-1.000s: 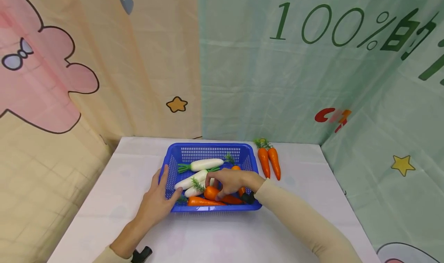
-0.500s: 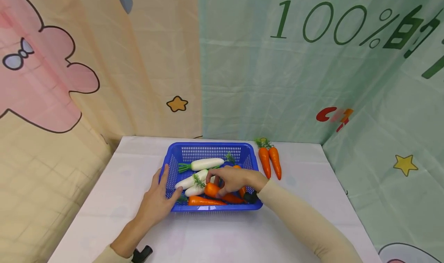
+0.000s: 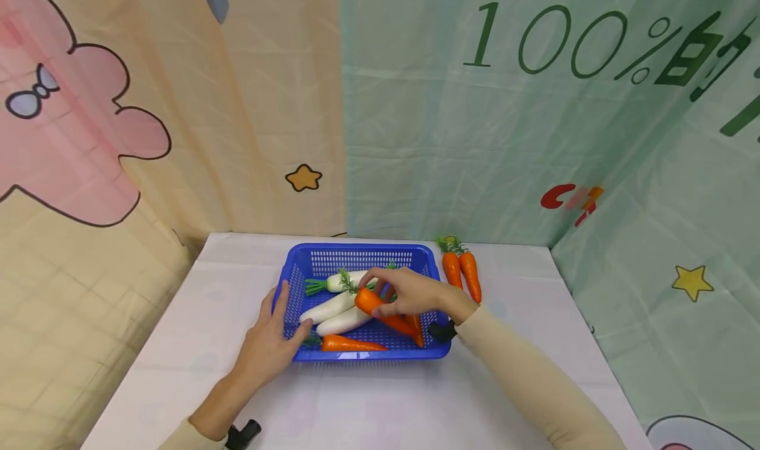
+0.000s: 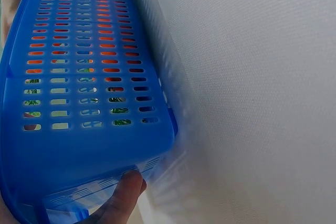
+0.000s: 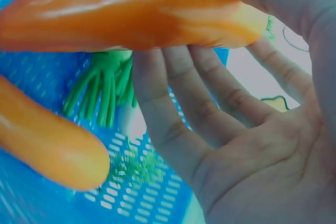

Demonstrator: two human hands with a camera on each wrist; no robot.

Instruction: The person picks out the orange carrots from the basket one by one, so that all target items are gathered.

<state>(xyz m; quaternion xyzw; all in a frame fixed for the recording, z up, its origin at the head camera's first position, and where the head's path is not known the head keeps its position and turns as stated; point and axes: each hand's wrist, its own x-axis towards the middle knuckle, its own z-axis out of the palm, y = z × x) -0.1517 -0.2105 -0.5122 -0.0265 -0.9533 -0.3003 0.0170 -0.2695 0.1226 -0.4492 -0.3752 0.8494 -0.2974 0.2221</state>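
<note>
In the head view, my right hand pinches an orange carrot between thumb and fingers, over the blue plastic basket. The right wrist view shows the thumb on one side of this carrot and fingertips against the other. My left hand grips the basket's left side, thumb at the near corner of the rim. White radishes with green stems lie in the basket. One carrot rests along its front wall, and another lies at the right, partly hidden by the held carrot.
Two more carrots with leafy tops lie on the white table, right of the basket. Printed curtains hang behind the table and along its sides. A black wrist device sits at my right wrist.
My right hand has lifted the carrot up and away from the basket's front, uncovering more of the radishes. The left hand and the basket have stayed in place.
</note>
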